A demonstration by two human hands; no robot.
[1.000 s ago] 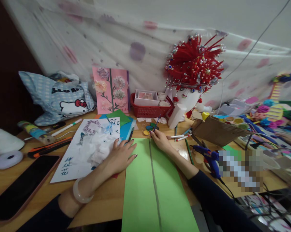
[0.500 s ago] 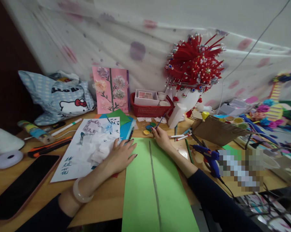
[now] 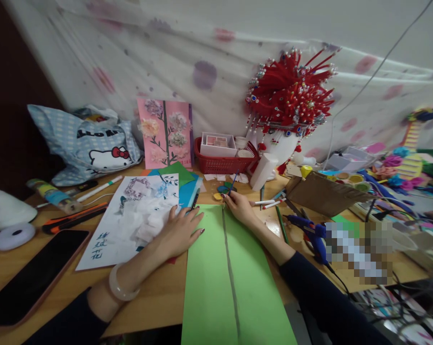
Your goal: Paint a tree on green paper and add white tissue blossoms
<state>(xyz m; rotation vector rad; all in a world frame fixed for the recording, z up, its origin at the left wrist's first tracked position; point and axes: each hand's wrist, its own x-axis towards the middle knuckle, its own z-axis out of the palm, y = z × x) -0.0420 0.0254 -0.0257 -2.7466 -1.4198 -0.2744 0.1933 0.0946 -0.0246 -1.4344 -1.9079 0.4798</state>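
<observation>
- On the table [image 3: 147,311], green sheet [image 3: 205,282] lies flat, long side running toward the wearer; gray line [image 3: 228,261] runs down it from near the far edge.
- Right hand [image 3: 239,207]: fingers pinched on thin blue brush [image 3: 234,182], handle angled up and away. Hand sits over the sheet's far right part.
- Brush tip is just below the right fingers, at the far end of the gray line. Too small to tell if it touches paper.
- Left hand [image 3: 180,233]: released, palm down, fingers spread. Fingertips reach the sheet's far left edge; rest of hand is left of it, partly over white sheet [image 3: 94,254]. Dark pen [image 3: 195,199] just beyond the fingers.
- Sheet lies under the right hand, to the right of most of the left.
- Yellow paint [image 3: 217,196] just past the sheet's far edge, near the right fingers. Red basket [image 3: 221,165] behind that.
- Blue glue gun [image 3: 315,235] right of the right forearm.
</observation>
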